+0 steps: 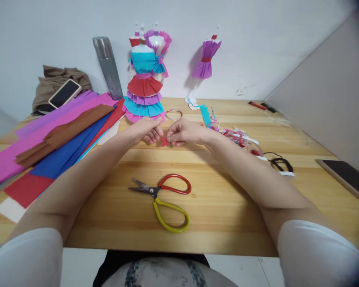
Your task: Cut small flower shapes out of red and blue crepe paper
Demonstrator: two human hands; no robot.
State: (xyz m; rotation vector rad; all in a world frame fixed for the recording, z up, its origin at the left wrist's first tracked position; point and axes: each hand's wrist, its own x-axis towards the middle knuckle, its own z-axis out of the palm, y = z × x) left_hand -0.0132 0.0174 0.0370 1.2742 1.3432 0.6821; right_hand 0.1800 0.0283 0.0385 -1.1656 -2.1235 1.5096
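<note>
Head view: right grip (184, 132) pinches red cutout (164, 142).

Surface: wooden tabletop (227, 223), light grain, planks visible. Front centre: scissors (154, 192), blades parted, one handle loop red, the other yellow. Left: fanned stack of coloured crepe paper (60, 137) (brown, blue, pink and red among the sheets). Rear centre: dress form in tiered paper dress (143, 83), standing; thin ring (174, 120) just beside it. Right of centre: paper scraps (233, 135), loosely heaped; black cord (287, 163), coiled near them. Far right edge: dark flat slab (347, 179).
</note>
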